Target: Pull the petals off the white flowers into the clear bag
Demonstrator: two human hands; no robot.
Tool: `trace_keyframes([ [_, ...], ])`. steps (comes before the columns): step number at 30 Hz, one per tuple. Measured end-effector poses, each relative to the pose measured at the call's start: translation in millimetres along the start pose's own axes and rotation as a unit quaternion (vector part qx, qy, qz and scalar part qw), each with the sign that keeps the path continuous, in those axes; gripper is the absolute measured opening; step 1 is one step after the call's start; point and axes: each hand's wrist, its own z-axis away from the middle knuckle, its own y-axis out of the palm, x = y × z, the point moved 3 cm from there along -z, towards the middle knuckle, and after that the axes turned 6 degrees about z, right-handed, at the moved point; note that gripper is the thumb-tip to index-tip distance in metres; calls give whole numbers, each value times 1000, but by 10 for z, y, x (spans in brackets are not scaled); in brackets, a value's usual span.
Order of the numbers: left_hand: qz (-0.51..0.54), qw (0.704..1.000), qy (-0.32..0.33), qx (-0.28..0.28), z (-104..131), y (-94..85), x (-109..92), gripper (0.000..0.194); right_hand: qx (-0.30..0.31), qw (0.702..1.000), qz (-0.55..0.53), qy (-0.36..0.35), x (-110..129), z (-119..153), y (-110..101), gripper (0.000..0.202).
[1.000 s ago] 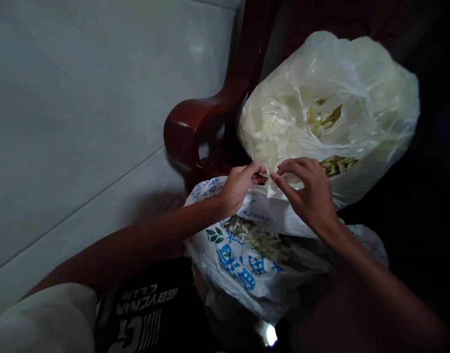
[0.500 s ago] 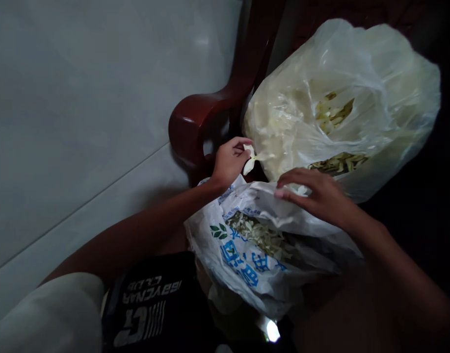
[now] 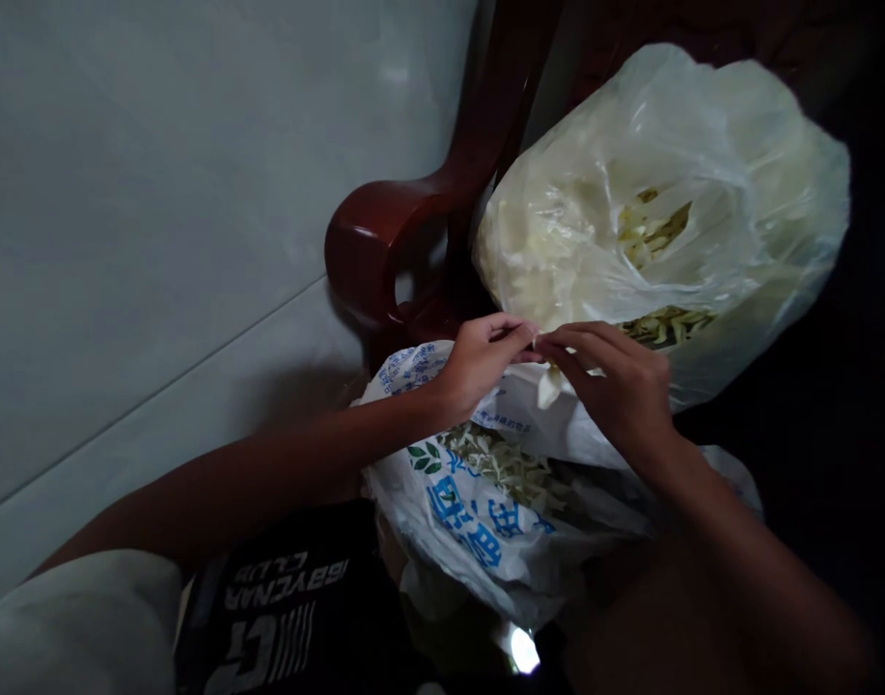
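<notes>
My left hand [image 3: 483, 362] and my right hand [image 3: 620, 381] meet fingertip to fingertip, both pinching a small white flower [image 3: 549, 388]. Its pale petals hang below the fingers; the rest is mostly hidden. Just beneath the hands lies a white plastic bag [image 3: 442, 512] with blue lettering and a green leaf print. Through its open mouth a heap of white flowers or petals [image 3: 496, 456] shows. Behind the right hand stands a large translucent bag [image 3: 703, 145], with yellowish, wilted-looking plant pieces [image 3: 651, 232] visible through its openings.
A dark red, glossy wooden armrest [image 3: 373, 246] curls up beside the large bag. Pale floor tiles [image 3: 196, 174] with a dark joint line cover the left. Black cloth with white print [image 3: 268, 608] lies at the lower left, near a bright spot of light [image 3: 523, 651].
My left hand, holding the flower, has moved right and down to my right hand. The right fingers, apart before, now pinch the flower too. The view has shifted slightly.
</notes>
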Motion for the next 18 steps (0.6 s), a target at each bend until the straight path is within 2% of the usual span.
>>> trace_keyframes([
  [5, -41, 999, 10, 6, 3, -30, -19, 15, 28, 998, -59, 20, 23, -25, 26, 13],
  [13, -23, 997, 30, 62, -10, -22, -15, 27, 12, 982, -132, 135, -54, -28, 25, 16],
  [18, -10, 999, 18, 36, -18, -37, 4, 23, 34, 992, -92, 79, -11, -4, 33, 16],
])
